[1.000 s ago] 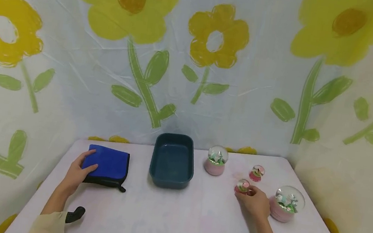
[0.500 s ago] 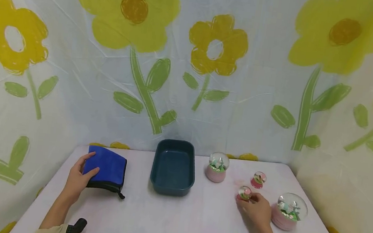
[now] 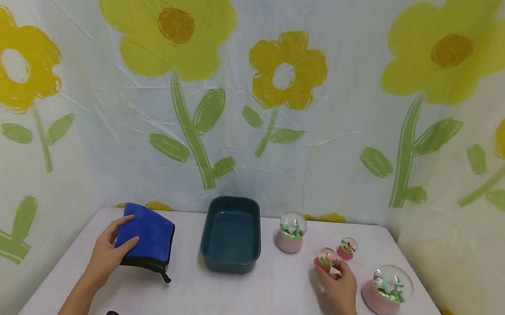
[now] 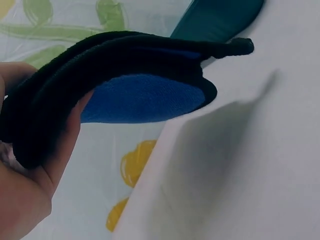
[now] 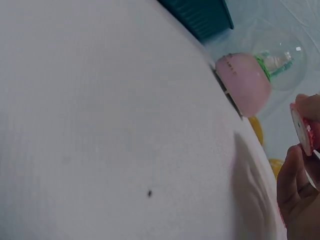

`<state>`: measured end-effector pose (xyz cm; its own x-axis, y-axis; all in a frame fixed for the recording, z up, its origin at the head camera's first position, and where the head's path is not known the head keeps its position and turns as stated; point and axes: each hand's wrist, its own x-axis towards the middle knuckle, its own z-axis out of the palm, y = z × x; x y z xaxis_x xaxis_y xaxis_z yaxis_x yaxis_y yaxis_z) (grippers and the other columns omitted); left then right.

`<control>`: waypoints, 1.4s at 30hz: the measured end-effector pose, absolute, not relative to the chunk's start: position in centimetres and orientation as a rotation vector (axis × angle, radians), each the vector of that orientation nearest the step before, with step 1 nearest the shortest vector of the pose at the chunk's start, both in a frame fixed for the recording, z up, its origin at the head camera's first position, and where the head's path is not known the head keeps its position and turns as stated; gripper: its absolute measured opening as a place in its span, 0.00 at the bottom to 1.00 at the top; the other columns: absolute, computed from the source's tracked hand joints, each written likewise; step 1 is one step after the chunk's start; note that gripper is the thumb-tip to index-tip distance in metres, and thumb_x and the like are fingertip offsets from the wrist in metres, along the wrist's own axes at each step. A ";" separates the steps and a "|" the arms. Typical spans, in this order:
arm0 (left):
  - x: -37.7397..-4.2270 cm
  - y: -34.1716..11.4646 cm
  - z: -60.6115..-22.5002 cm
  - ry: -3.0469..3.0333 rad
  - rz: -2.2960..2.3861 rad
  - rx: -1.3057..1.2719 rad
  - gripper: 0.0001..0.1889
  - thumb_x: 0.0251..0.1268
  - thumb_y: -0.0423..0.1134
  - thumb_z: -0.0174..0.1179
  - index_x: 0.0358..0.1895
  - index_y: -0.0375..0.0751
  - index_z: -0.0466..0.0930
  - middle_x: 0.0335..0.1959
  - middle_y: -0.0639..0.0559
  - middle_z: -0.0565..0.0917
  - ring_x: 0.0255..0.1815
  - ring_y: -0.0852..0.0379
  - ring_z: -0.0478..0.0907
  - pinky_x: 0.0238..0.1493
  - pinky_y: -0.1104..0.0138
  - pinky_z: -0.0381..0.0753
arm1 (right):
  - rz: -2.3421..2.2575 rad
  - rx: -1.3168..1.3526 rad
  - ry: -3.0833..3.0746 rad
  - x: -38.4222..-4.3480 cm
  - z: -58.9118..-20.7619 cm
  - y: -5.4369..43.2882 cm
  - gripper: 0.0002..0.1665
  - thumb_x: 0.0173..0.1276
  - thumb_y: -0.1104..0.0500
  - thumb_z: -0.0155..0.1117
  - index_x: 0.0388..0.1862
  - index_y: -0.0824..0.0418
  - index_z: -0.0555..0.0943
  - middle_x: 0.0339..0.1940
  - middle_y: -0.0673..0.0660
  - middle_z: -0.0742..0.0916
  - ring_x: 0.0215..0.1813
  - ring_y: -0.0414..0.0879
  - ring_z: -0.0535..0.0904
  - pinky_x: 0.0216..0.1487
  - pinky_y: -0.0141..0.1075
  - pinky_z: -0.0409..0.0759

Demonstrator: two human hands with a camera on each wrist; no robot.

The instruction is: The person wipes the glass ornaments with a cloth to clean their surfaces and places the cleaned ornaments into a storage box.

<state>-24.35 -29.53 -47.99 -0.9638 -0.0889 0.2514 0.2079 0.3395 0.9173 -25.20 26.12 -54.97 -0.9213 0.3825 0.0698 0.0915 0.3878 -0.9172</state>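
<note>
My left hand (image 3: 107, 250) grips a blue cloth pouch (image 3: 148, 234) with black edging and a short black tab at one corner. In the left wrist view the pouch (image 4: 145, 97) is raised, its shadow falling on the table apart from it. My right hand (image 3: 341, 286) pinches a small snow globe (image 3: 325, 259) with a red-pink base. The base's underside shows in the right wrist view, where the small globe (image 5: 302, 132) is cut off by the frame edge. A second small snow globe (image 3: 347, 248) stands just behind it.
A dark teal tray (image 3: 227, 270) stands at the back middle of the white table (image 3: 233, 313). Right of it is a snow globe (image 3: 289, 243) on a pink base. A larger snow globe (image 3: 381, 300) leans at the right. A flowered curtain (image 3: 329, 151) hangs behind.
The small snow globe has come up off the table in my right hand, shifting slightly left. The blue pouch has risen and tilted a little in my left hand. The head view has tipped upward.
</note>
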 end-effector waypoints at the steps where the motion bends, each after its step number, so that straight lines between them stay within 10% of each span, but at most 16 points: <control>1: -24.2 -29.4 -48.0 -2.356 -1.658 -0.112 0.32 0.67 0.38 0.63 0.72 0.43 0.61 0.74 0.39 0.57 0.72 0.39 0.55 0.57 0.85 0.57 | 1.537 -0.393 -2.357 -25.1 -54.9 25.8 0.30 0.59 0.47 0.73 0.53 0.62 0.74 0.50 0.60 0.79 0.37 0.45 0.74 0.29 0.29 0.74; 23: -23.8 -26.2 -45.1 -2.274 -1.701 -0.331 0.29 0.68 0.35 0.61 0.71 0.44 0.64 0.74 0.41 0.58 0.71 0.38 0.59 0.53 0.77 0.69 | 1.845 -0.146 -1.961 -24.0 -47.8 21.0 0.23 0.65 0.66 0.67 0.58 0.70 0.76 0.37 0.49 0.82 0.30 0.39 0.79 0.33 0.26 0.79; 31: -23.0 -25.5 -44.2 -2.276 -1.676 -0.340 0.28 0.68 0.35 0.61 0.70 0.45 0.65 0.73 0.41 0.60 0.68 0.37 0.63 0.51 0.72 0.73 | 2.038 -0.002 -1.927 -23.9 -47.2 18.0 0.26 0.60 0.70 0.70 0.57 0.71 0.72 0.51 0.59 0.77 0.51 0.41 0.79 0.46 0.31 0.79; 42: -22.7 -22.9 -43.3 -2.268 -1.668 -0.459 0.27 0.68 0.33 0.60 0.69 0.48 0.67 0.71 0.44 0.63 0.67 0.40 0.65 0.53 0.55 0.75 | 2.211 0.165 -1.856 -22.9 -46.7 15.4 0.26 0.61 0.69 0.69 0.58 0.70 0.73 0.53 0.60 0.77 0.50 0.47 0.81 0.49 0.36 0.79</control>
<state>-22.67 -22.88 -43.32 -0.9077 0.0840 0.4111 0.4174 0.2795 0.8647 -22.93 15.37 -46.73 -0.9626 0.1168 0.2443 -0.2609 -0.1577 -0.9524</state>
